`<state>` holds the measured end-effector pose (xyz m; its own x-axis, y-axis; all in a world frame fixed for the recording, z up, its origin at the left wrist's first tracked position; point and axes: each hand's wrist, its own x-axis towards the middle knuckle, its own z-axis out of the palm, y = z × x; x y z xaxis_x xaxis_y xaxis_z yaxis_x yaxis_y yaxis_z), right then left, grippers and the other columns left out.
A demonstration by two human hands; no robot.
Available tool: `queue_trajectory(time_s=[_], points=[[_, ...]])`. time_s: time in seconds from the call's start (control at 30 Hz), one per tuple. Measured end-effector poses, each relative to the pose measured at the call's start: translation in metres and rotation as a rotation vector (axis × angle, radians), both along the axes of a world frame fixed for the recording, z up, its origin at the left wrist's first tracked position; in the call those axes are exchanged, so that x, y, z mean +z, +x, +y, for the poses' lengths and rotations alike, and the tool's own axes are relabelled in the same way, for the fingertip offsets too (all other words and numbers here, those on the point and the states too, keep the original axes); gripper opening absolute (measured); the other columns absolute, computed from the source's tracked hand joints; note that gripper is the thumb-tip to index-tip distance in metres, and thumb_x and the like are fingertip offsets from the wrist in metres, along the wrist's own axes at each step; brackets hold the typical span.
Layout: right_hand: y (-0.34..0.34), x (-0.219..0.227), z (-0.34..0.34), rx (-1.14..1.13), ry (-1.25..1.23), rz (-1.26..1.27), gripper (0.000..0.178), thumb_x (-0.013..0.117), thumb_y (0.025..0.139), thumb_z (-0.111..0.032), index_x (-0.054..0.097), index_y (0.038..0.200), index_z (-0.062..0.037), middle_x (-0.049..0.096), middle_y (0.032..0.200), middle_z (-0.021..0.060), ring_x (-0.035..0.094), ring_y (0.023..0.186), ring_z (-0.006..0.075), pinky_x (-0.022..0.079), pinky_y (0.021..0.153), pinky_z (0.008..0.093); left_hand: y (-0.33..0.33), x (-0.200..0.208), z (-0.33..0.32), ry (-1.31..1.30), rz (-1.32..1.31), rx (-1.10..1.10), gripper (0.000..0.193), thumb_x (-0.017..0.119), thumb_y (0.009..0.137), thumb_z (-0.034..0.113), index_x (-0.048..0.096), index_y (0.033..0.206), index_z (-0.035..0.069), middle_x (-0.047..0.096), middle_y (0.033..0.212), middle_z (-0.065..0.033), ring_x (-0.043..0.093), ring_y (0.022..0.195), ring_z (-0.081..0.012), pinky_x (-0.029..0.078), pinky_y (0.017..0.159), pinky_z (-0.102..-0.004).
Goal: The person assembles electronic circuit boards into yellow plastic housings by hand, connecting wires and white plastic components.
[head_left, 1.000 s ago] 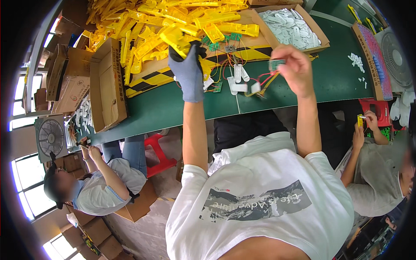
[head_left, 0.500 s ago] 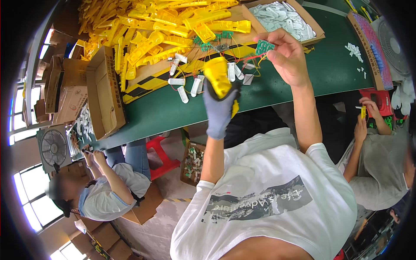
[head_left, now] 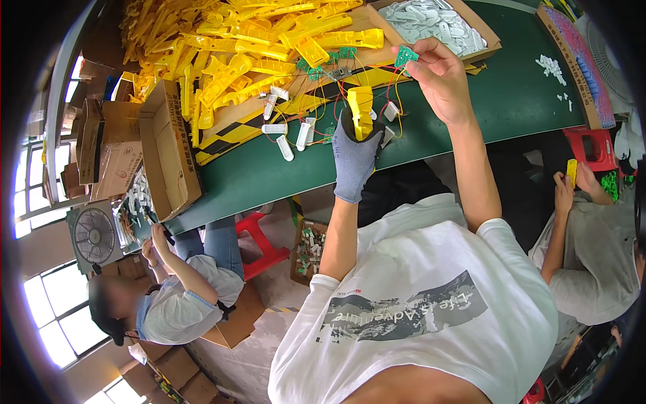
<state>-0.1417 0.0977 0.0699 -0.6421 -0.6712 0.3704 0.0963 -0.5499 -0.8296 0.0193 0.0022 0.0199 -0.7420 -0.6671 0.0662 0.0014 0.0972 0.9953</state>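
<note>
1. The green bench (head_left: 518,101) crosses the upper part of the view and carries the parts.
2. A heap of yellow plastic shells (head_left: 235,50) covers its far left side, with striped black-and-yellow tape (head_left: 235,140) along the near edge of the heap.
3. A tall-sided cardboard box (head_left: 159,145) stands just left of the heap; a shallower box (head_left: 493,48) to the right of the heap holds many white covers (head_left: 437,27).
4. The right arm reaches well out over the bench, forearm nearly upright in the view. At its end is the right grip (head_left: 441,81), a bare hand with the thumb and fingers pinched narrow on a small board.
5. The left arm is bent more and held closer to the body, the forearm rising to the left grip (head_left: 354,155). This hand wears a grey-blue glove with dark fingertips, curled around one shell.
6. That held shell (head_left: 361,111) points away from the body, over the near part of the bench.
7. The green circuit board (head_left: 405,56) is at the right fingertips, tilted, near the box of covers.
8. Thin coloured wires (head_left: 398,91) hang below the board, near a small white block (head_left: 391,111).
</note>
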Motion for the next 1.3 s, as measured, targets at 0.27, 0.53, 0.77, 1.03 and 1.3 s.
queue_trajectory(time_s=[0.27, 0.53, 0.77, 1.03, 1.3], points=[[0.000, -0.009, 0.001, -0.108, 0.097, 0.002, 0.021, 0.063, 0.082, 0.000, 0.053, 0.099, -0.0033, 0.062, 0.103, 0.0086, 0.057, 0.105, 0.0158, 0.045, 0.089, 0.0266, 0.010, 0.023, -0.008, 0.514, 0.148, -0.047, 0.029, 0.065, 0.075, 0.002, 0.052, 0.101, 0.003, 0.061, 0.077, -0.0090, 0.061, 0.063, -0.0185, 0.052, 0.055, -0.0306], [0.008, -0.019, -0.003, -0.096, 0.148, -0.107, 0.021, 0.068, 0.079, 0.000, 0.056, 0.096, -0.0013, 0.062, 0.095, 0.0060, 0.060, 0.092, 0.0111, 0.049, 0.083, 0.0241, 0.015, 0.061, -0.017, 0.346, 0.195, -0.068, 0.032, 0.060, 0.077, -0.003, 0.048, 0.106, 0.000, 0.060, 0.083, -0.0116, 0.061, 0.063, -0.0192, 0.051, 0.055, -0.0312], [0.013, -0.020, 0.000, -0.242, 0.341, 0.070, 0.021, 0.069, 0.079, -0.006, 0.057, 0.095, -0.0012, 0.062, 0.092, 0.0047, 0.058, 0.083, 0.0084, 0.048, 0.072, 0.0219, 0.007, 0.024, -0.003, 0.129, 0.192, 0.117, 0.048, 0.061, 0.079, -0.002, 0.043, 0.123, 0.002, 0.061, 0.102, -0.0097, 0.062, 0.073, -0.0146, 0.052, 0.062, -0.0270], [0.037, 0.003, 0.009, 0.200, 0.387, 0.450, 0.033, 0.072, 0.070, 0.004, 0.063, 0.102, -0.0008, 0.064, 0.099, 0.0063, 0.062, 0.084, 0.0124, 0.052, 0.075, 0.0262, 0.005, 0.036, -0.013, 0.280, 0.110, -0.032, 0.044, 0.070, 0.074, 0.003, 0.049, 0.113, 0.003, 0.060, 0.089, -0.0052, 0.060, 0.069, -0.0123, 0.050, 0.062, -0.0251], [0.014, -0.022, 0.027, -0.123, 0.732, 0.901, 0.035, 0.065, 0.076, -0.005, 0.061, 0.111, -0.0066, 0.061, 0.113, 0.0092, 0.059, 0.102, 0.0258, 0.046, 0.089, 0.0325, 0.029, 0.022, -0.011, 0.219, 0.049, -0.056, 0.034, 0.068, 0.077, 0.005, 0.050, 0.106, 0.003, 0.060, 0.084, -0.0056, 0.060, 0.068, -0.0140, 0.049, 0.060, -0.0263]])
